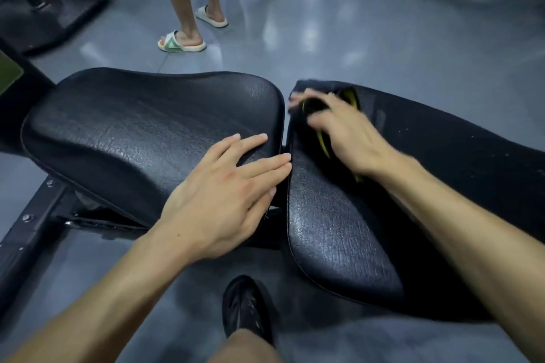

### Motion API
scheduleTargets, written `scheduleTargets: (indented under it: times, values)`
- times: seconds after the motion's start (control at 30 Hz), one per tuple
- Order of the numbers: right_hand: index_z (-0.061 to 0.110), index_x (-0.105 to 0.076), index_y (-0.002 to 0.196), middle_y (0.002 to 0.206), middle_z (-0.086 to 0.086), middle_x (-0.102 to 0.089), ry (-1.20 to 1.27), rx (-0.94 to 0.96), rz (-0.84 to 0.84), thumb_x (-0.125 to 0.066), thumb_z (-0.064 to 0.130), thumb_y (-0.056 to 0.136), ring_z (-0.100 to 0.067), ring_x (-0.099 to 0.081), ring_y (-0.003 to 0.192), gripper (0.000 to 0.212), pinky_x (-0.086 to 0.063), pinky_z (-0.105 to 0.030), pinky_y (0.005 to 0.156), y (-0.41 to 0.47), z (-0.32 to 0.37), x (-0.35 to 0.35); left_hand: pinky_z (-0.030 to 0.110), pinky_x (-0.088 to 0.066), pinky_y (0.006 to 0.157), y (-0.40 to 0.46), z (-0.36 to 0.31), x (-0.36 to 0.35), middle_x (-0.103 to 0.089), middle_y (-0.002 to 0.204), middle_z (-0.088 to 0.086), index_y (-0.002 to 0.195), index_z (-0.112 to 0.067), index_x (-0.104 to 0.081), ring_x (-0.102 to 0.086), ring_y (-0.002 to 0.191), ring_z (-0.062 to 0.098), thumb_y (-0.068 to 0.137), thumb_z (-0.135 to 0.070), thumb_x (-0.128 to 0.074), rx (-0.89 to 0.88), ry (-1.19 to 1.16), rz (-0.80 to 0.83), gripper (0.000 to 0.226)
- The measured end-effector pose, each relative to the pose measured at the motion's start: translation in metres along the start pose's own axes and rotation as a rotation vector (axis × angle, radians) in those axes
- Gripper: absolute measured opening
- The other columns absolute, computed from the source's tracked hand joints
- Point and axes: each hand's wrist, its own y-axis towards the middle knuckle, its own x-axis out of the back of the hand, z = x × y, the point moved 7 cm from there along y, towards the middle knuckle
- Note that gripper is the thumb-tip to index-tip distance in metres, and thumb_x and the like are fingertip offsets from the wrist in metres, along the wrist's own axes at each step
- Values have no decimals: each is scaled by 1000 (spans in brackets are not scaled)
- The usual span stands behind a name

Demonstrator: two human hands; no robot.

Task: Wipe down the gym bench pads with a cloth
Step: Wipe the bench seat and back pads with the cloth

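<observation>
The right hand (pixel 342 130) presses a dark cloth (pixel 317 104) with yellow-green edging against the upper end of the right-hand bench pad (pixel 339 230), fingers spread over it and curled a little at the tips; the hand is blurred, so whether it pinches the cloth or merely bears down on it with a flattish palm I cannot tell. The cloth lies bunched under the palm, near the gap between the two pads, with a yellow strip showing below the wrist (probably a hem or a fold). That placement suits a scrubbing stroke along the pad's length, and the blur suggests the hand is in motion. The left hand (pixel 224 194) lies flat and holds nothing, fingers straight and together, resting on the near right corner of the left-hand bench pad (pixel 141 127) with its fingertips reaching the seam; I judge it serves as a brace, steadying the person's lean while the other arm works. Both pads are black, creased vinyl, set on a dark metal frame (pixel 32 227) with bolts showing at the lower left. Below, the person's own dark shoe (pixel 246 308) stands on the grey glossy floor (pixel 383 38). Beyond the bench, a bystander's bare legs in pale slides (pixel 181 43) stand well apart from the work, and more black equipment sits at the upper corners.
</observation>
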Motion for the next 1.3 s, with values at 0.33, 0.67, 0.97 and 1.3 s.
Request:
scheduleTargets:
  times: [0.33,0.67,0.97,1.3]
  values:
    - [13,-65,109,116,-8,-65,-106,-260,-223,-35,40,99,-34,-50,124,41,-35,-42,88,50,-40,32,46,-25,122,0,-2,1,-51,151,-17,142,-28,-58,-36,148,26,102,-34,-42,6,8,-15,43]
    - [30,-60,132,145,10,-56,-20,-41,-140,-35,41,93,-15,-42,144,48,-31,-32,112,1,-45,33,46,-25,122,1,-3,2,-50,151,-17,143,-28,-56,-37,148,26,103,-35,-39,7,16,-9,44]
    - [37,-36,157,168,15,-25,-158,246,-9,-39,40,95,-8,-13,157,61,-4,-34,128,-78,10,-19,44,-22,123,0,-2,1,-49,152,-17,144,-29,-54,-35,149,25,104,-36,-37,8,26,12,45]
    - [16,-42,154,163,-12,-36,-229,-396,-218,-34,42,102,-34,-31,147,58,-20,-42,119,13,-80,55,44,-23,122,0,-3,3,-50,152,-18,144,-29,-55,-35,149,25,103,-36,-36,24,27,15,45]
